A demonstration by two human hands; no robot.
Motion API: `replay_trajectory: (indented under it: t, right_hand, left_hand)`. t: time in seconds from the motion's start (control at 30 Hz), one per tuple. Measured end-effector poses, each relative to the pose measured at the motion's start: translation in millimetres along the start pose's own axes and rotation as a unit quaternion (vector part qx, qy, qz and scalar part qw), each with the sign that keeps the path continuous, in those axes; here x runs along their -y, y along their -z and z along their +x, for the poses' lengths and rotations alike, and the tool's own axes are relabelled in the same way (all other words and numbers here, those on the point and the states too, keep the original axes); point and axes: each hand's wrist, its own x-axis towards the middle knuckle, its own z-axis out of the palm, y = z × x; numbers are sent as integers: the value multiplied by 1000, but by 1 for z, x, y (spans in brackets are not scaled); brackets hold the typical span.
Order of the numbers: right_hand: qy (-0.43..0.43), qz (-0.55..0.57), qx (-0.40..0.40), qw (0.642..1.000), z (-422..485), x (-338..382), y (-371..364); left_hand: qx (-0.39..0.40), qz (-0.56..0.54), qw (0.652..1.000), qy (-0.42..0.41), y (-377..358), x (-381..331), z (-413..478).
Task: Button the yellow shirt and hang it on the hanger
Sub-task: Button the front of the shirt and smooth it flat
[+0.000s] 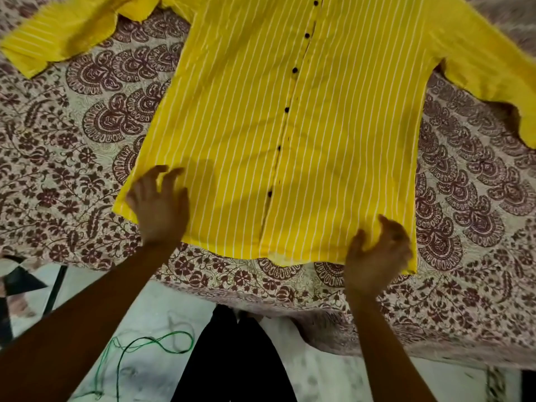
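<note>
The yellow shirt (304,117) with thin white stripes lies flat, front up, on a patterned bedspread, sleeves spread to both sides. Several dark buttons (295,70) run down its closed front placket. My left hand (158,204) rests on the shirt's lower left corner with fingers spread, holding nothing. My right hand (377,253) is at the lower right hem, fingers curled over the fabric edge; whether it pinches the cloth is unclear. No hanger is in view.
The bedspread (72,146), cream with maroon floral print, covers the bed, whose near edge runs just below the hem. Below it are a pale marbled floor (150,372), a green cord (162,343) and my dark trouser legs (232,358).
</note>
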Motion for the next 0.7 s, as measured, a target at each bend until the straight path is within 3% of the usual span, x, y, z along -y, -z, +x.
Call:
replay_trajectory:
  t: [0.1,0.17,0.2,0.3,0.37,0.57,0.7]
  right_hand:
    - [142,96,161,972,-31,39,-11]
    - [215,73,291,929,-51,60,-19]
    - [244,44,319,915,-59,63,-22]
    - [259,9,324,910,-66,52,-27]
    - [201,82,334,917,-66,44,-24]
    - [64,275,365,887,-69,36,-6]
    - [116,187,340,914,-81,27,1]
  left_hand:
    - [83,-110,979,-148,-9,-35,-23]
    - [148,-183,956,-176,-12,-54,-38]
    - [175,-206,946,-182,-14,-59,-43]
    - [223,-202,930,-212,-16,-61,-53]
    - [235,-200,929,-204,-15,-61,-56]
    - [256,-183,928,-198,-13,-63,-53]
    - [266,-144,918,-259,-14,-59,-56]
